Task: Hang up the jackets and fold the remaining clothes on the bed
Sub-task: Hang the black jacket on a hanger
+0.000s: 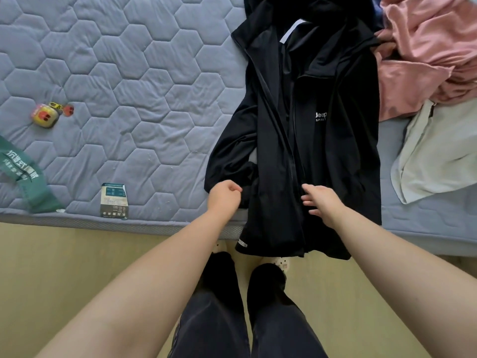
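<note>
You're straightening the black jacket (pixel 309 156), laid on the bed (pixel 129 73), hem overhanging: left hand (pixel 224 193) fingers pinch its sleeve, right hand (pixel 322 200) fingers lie spread on it; next, probably lift it for hanging

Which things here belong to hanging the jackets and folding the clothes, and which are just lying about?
Part of the job: black jacket, gripped at one edge by the left hand, with the right hand at its front; pink garment; pale garment.
Just lying about: toy keychain; printed card; green printed strip.
</note>
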